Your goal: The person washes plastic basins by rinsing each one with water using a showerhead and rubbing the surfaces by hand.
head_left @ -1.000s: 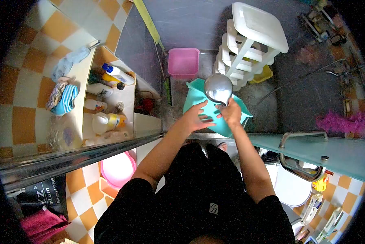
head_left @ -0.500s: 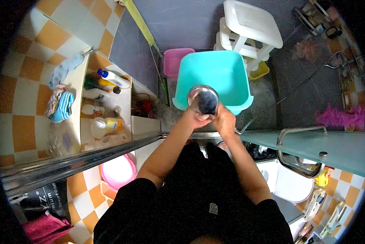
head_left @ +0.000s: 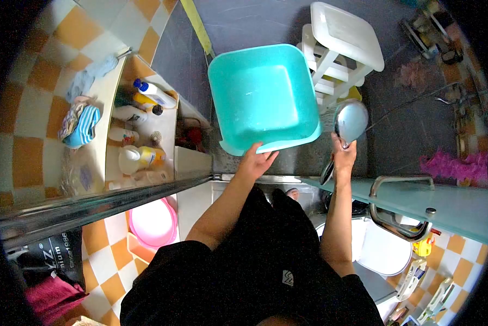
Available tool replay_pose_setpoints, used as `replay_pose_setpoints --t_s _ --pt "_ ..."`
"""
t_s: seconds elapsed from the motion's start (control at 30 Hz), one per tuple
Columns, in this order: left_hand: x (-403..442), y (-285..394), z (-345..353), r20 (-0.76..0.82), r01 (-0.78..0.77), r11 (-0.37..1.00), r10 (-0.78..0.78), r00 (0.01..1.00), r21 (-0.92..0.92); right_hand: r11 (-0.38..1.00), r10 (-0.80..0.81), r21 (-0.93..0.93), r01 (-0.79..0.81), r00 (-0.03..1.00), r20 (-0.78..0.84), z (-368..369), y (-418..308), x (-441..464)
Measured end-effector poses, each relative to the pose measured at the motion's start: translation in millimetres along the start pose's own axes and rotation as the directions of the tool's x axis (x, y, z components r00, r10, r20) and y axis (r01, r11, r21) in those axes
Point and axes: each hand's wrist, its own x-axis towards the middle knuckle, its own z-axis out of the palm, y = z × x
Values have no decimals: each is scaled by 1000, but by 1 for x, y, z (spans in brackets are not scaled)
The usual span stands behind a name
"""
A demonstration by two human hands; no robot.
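A square turquoise basin is tilted toward me, its inside showing. My left hand grips the near rim, with the thumb and fingers at the edge. To the right of the basin, my right hand is closed round the handle of a shiny metal ladle, whose round bowl points away from me. The ladle and the basin are apart. The lower end of the handle shows below my right hand.
White stacked stools stand behind the ladle. On the left, a shelf holds bottles and cloths. A glass door with a metal handle is at the right, beside a toilet lid. A pink basin sits at lower left.
The basin has moved up and left and now tilts toward me. My left hand has left the ladle for the basin's rim. My right hand has carried the ladle to the right.
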Motion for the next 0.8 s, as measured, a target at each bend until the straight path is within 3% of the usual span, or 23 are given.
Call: replay_pose_setpoints --t_s 0.07,0.17,0.33,0.43,0.63,0.8 --pt "-3 1 -5 36 -34 999 34 999 13 996 41 78 -42 999 10 -2 -20 1" --pt "-3 3 -18 66 -74 995 69 995 62 999 36 10 -37 999 9 -5 -49 1" --pt "-7 6 -20 71 -169 971 159 985 168 998 6 62 -7 1000 25 -3 -75 4" --pt "-9 7 -15 -31 -189 933 209 977 306 996 -21 85 20 1000 17 1 -99 -4" --pt "-13 8 -17 -47 -230 859 282 958 457 997 -30 73 28 999 14 7 -100 -7" --pt "-5 13 -19 -95 -175 861 248 964 477 995 -71 64 70 997 11 15 -78 -6"
